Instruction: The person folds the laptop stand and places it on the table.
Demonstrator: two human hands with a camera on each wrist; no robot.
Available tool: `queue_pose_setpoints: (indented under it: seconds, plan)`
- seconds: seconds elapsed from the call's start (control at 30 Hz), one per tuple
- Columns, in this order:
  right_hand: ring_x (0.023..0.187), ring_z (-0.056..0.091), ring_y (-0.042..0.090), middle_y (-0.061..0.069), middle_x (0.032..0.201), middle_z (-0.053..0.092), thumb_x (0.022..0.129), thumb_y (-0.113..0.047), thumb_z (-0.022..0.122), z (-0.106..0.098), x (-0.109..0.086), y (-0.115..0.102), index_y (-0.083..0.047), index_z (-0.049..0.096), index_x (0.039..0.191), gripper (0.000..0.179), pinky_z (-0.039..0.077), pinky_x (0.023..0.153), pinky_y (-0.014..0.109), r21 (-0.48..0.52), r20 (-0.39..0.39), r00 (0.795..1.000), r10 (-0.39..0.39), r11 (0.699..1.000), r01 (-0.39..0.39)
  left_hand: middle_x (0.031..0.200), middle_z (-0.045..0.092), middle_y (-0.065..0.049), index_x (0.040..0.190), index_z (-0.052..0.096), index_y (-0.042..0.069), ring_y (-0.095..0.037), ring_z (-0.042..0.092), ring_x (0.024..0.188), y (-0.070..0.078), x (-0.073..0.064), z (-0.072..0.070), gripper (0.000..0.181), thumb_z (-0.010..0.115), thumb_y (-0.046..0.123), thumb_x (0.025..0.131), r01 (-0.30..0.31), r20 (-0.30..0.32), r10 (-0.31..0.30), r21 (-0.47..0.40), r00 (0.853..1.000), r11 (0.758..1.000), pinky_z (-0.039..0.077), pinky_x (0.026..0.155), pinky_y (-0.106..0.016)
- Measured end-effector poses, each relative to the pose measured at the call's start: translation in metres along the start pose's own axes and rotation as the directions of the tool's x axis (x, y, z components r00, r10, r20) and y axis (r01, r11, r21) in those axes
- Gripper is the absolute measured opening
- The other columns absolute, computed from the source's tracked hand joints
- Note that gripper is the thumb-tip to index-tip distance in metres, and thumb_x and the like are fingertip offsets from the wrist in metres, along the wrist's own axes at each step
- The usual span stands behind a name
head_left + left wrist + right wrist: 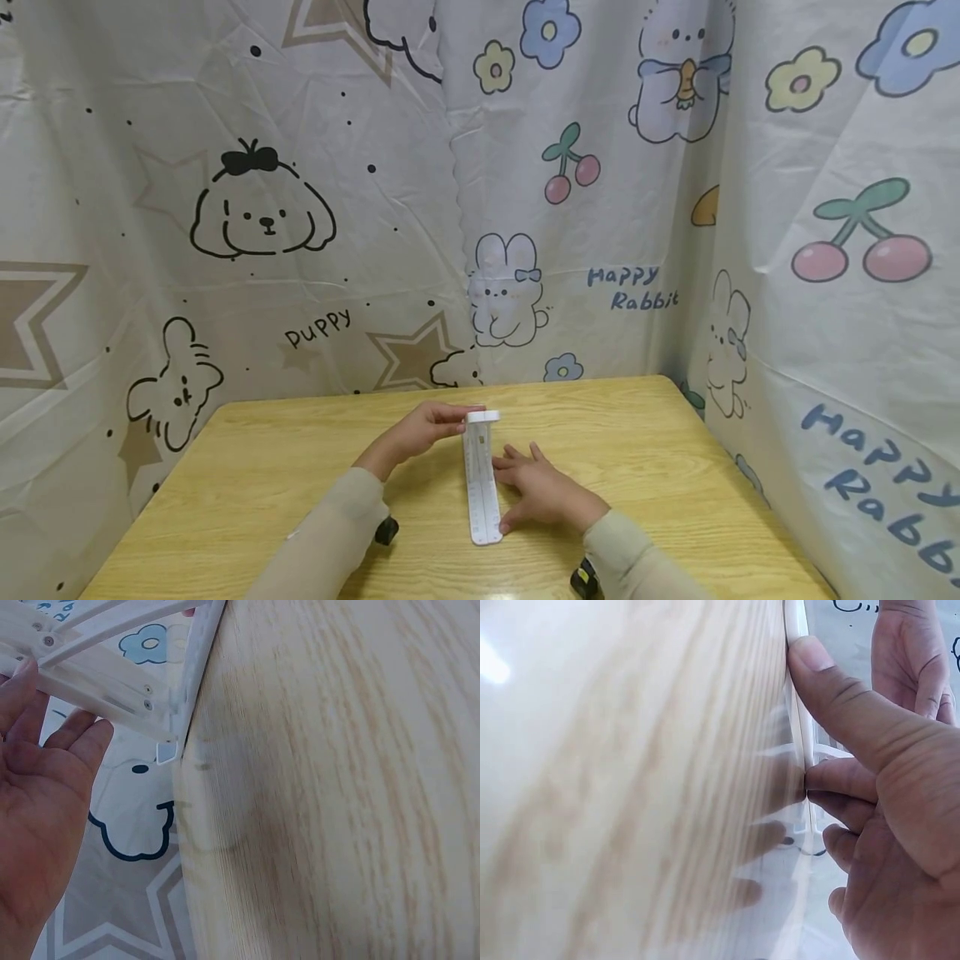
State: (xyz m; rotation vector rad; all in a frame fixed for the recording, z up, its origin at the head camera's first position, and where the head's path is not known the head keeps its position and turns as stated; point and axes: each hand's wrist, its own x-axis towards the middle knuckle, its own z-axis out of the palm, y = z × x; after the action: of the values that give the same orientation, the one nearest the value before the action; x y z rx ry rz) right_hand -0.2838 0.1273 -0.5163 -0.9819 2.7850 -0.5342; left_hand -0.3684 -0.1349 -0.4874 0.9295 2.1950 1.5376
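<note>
A white plastic folding stand [483, 492] with ruler-like markings stands on the table, its long base flat and another part raised at the far end. My left hand [420, 429] holds the raised part near its top from the left. In the left wrist view, screws and slanted struts show on the stand [112, 701]. Along the base's right side lies my right hand [551, 492], fingers spread. In the right wrist view, the thumb of the right hand [915, 802] and a fingertip touch the stand's edge [799, 712].
A light wood-grain table [262, 483] lies under both hands. Behind it and on the right hangs a pale curtain [405, 208] with printed animals, flowers and cherries. A black device [386, 531] is at the left wrist, another black device [583, 577] at the right.
</note>
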Motion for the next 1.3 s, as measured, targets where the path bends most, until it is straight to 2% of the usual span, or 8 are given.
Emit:
queue_pose_setpoints:
  seconds: [0.33, 0.63, 0.8, 0.9, 1.07, 1.3]
  plan:
    - [0.154, 0.025, 0.039, 0.008, 0.161, 0.041, 0.068, -0.055, 0.087, 0.001, 0.005, -0.005, -0.014, 0.055, 0.148, 0.096, 0.007, 0.125, 0.066, -0.018, -0.004, 1.000, 0.015, 1.000, -0.015, 0.150, 0.056, 0.002, 0.141, 0.063, 0.015, -0.020, 0.049, 0.142, -0.003, 0.000, 0.002, 0.043, 0.054, -0.003, 0.103, -0.011, -0.012, 0.010, -0.049, 1.000, 0.999, 0.041, 0.118, -0.044]
    - [0.153, 0.027, 0.041, 0.012, 0.160, 0.043, 0.068, -0.053, 0.088, 0.003, 0.007, -0.012, -0.011, 0.054, 0.149, 0.097, 0.009, 0.124, 0.067, -0.030, -0.028, 0.999, 0.029, 0.999, -0.030, 0.149, 0.058, 0.000, 0.141, 0.064, 0.017, -0.021, 0.050, 0.141, -0.006, -0.001, 0.004, 0.041, 0.057, 0.002, 0.103, -0.020, -0.052, 0.020, -0.003, 0.998, 1.000, 0.041, 0.118, -0.047]
    - [0.152, 0.027, 0.042, 0.013, 0.160, 0.043, 0.069, -0.054, 0.088, 0.002, 0.006, -0.015, -0.009, 0.053, 0.150, 0.098, 0.009, 0.124, 0.068, -0.030, -0.022, 0.999, 0.034, 0.999, -0.034, 0.147, 0.059, 0.001, 0.140, 0.065, 0.017, -0.018, 0.051, 0.140, -0.008, -0.001, 0.004, 0.042, 0.056, -0.001, 0.103, -0.020, -0.059, 0.018, -0.028, 0.998, 0.999, 0.041, 0.118, -0.047]
    - [0.153, 0.025, 0.042, 0.014, 0.161, 0.041, 0.073, -0.052, 0.087, 0.001, 0.006, -0.012, -0.008, 0.051, 0.150, 0.096, 0.007, 0.124, 0.067, 0.017, -0.015, 1.000, 0.025, 1.000, -0.024, 0.146, 0.060, 0.000, 0.138, 0.066, 0.015, -0.019, 0.052, 0.139, -0.008, -0.003, 0.004, 0.040, 0.058, 0.000, 0.102, -0.019, -0.084, 0.015, -0.043, 0.996, 0.999, 0.041, 0.118, -0.046]
    - [0.153, 0.025, 0.044, 0.016, 0.159, 0.044, 0.083, -0.043, 0.083, -0.002, 0.006, -0.003, -0.006, 0.055, 0.147, 0.079, 0.006, 0.124, 0.068, 0.136, -0.046, 0.999, 0.023, 0.991, -0.017, 0.147, 0.059, -0.002, 0.135, 0.068, 0.016, -0.020, 0.052, 0.140, -0.006, -0.006, 0.010, 0.036, 0.060, 0.004, 0.102, -0.003, -0.141, -0.005, -0.056, 0.990, 0.998, 0.040, 0.118, -0.045]
    - [0.153, 0.026, 0.042, 0.014, 0.159, 0.043, 0.092, -0.034, 0.077, -0.010, 0.011, 0.004, -0.003, 0.059, 0.141, 0.061, 0.011, 0.126, 0.063, 0.232, -0.129, 0.987, 0.098, 0.971, -0.066, 0.150, 0.057, -0.004, 0.138, 0.066, 0.013, -0.026, 0.046, 0.144, -0.001, -0.013, 0.014, 0.039, 0.065, 0.006, 0.099, 0.065, -0.221, -0.066, -0.015, 0.973, 0.998, 0.035, 0.121, -0.049]
